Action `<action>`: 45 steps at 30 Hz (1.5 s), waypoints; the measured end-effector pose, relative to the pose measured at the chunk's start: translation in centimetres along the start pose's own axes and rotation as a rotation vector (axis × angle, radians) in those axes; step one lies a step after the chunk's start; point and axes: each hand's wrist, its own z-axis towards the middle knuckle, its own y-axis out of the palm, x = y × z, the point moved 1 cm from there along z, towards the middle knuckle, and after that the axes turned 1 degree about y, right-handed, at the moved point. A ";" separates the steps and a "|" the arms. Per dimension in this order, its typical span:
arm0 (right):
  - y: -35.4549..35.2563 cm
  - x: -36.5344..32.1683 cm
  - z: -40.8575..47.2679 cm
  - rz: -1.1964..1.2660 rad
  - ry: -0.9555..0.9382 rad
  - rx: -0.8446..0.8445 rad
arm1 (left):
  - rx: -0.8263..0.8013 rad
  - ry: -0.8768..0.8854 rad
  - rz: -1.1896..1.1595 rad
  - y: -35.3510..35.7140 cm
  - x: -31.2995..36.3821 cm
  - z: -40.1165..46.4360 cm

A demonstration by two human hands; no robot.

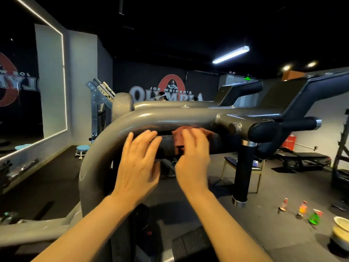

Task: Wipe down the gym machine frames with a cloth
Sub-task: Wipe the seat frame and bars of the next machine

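Bracing against the curved grey frame tube (105, 137) on the left, the left hand (138, 163) lies with fingers straight and spread, touching the tube and holding nothing, probably to steady the person while the other hand works. To its right, the right hand (192, 157) presses the reddish cloth (190, 132) onto the dark padded bar (170, 146) just under the frame, fingers bent over it, though motion blur hides whether they pinch the fabric. Far right, spray bottles (302, 210) stand on the floor, well apart from the machine.

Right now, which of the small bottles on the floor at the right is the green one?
The green bottle is the rightmost of the three, nearest the stacked bowls. The orange bottle stands in the middle; the reddish bottle is leftmost.
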 end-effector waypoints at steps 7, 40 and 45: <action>2.8 -4.5 -3.3 0.179 -0.254 -0.037 | 0.120 -0.341 0.027 -2.2 -4.5 -6.6; 10.1 -10.0 -10.5 0.375 -0.454 -0.394 | 0.682 -0.772 -0.315 -7.5 -12.3 -10.3; 11.0 -8.8 -10.8 0.235 -0.420 -0.280 | 0.239 -0.568 -0.506 -4.7 -12.5 -7.4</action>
